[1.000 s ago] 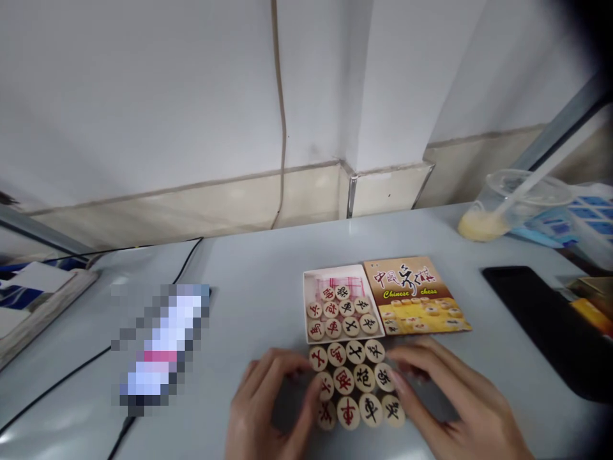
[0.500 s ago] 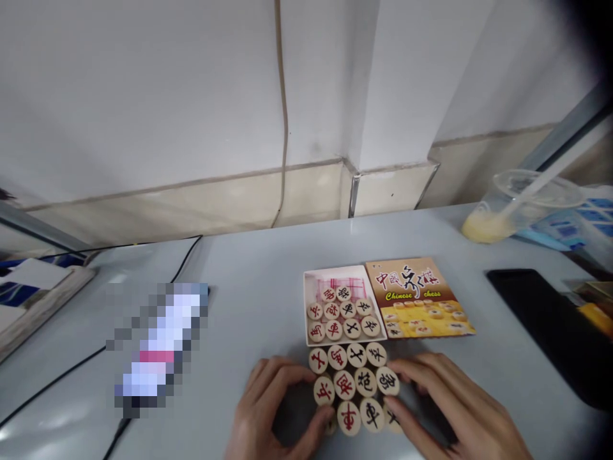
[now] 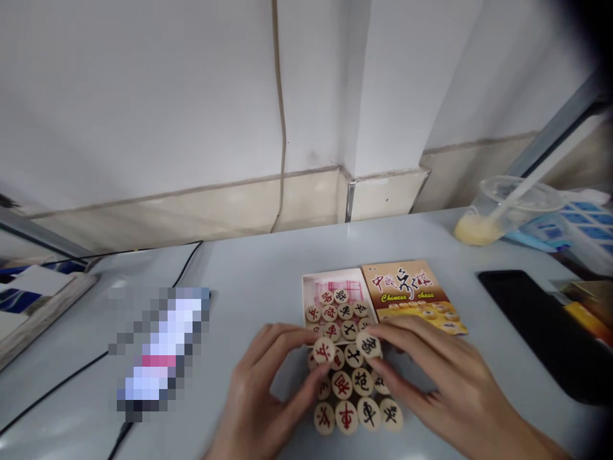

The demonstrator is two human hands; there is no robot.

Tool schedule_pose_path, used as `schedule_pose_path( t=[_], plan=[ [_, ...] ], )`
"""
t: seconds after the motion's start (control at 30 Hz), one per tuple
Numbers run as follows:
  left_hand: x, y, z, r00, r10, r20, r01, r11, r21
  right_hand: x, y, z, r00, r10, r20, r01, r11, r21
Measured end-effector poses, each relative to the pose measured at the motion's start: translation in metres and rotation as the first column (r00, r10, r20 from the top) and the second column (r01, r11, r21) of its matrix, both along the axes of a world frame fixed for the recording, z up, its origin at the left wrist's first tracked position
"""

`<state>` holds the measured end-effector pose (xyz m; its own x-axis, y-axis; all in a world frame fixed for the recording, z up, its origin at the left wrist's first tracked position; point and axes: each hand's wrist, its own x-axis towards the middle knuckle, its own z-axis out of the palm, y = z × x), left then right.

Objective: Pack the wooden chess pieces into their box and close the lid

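Note:
My left hand (image 3: 272, 383) pinches a round Chinese chess piece with a red character (image 3: 323, 351) between thumb and forefinger. In my right hand (image 3: 440, 377) is a Chinese chess piece with a black character (image 3: 368, 345), gripped the same way. Both pieces are raised over the near edge of the open white box (image 3: 303, 291). Several red and black pieces lie in the box, with a patch of its pink-lined floor showing at the back. Rows of loose pieces (image 3: 345, 416) lie on the table below my hands, some partly covered by my fingers.
The printed Chinese chess lid (image 3: 407, 281) lies right of the box. Farther right are a black phone (image 3: 541, 332) and a plastic cup with a straw (image 3: 483, 223). A lit, blurred-out device (image 3: 167, 345) with a cable lies to the left. A wall backs the table (image 3: 249, 275).
Both hands have lifted one piece each and moved away from me toward the box. More pieces in the front row are now uncovered.

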<state>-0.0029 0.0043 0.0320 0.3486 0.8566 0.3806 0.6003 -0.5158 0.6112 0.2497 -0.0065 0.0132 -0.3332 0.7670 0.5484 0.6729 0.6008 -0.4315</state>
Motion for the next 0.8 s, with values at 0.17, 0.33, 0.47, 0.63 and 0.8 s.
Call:
schedule_pose_path(
  t=[0.17,0.33,0.47,0.63,0.8],
  plan=[
    [0.012,0.042,0.013,0.997,-0.078,-0.003,0.078,0.990,0.117,-0.006,0.047,0.021,0.991,0.039,0.127,-0.060,0.983,0.173],
    [0.007,0.067,-0.001,0.995,-0.097,-0.026,0.100,0.984,0.151,-0.006,0.075,0.021,0.981,0.092,0.171,-0.109,0.990,0.089],
    [0.001,0.075,-0.015,0.997,-0.023,-0.073,0.034,0.987,0.156,-0.002,0.081,0.010,0.985,0.076,0.158,-0.085,0.995,0.048],
    [-0.007,0.079,-0.024,0.991,0.032,-0.131,-0.011,0.988,0.155,0.007,0.084,0.003,0.965,0.008,0.260,-0.034,0.995,0.097],
    [-0.008,0.080,-0.027,0.983,0.041,-0.181,-0.019,0.992,0.124,0.009,0.084,0.002,0.945,0.000,0.328,-0.039,0.993,0.111]
  ],
)
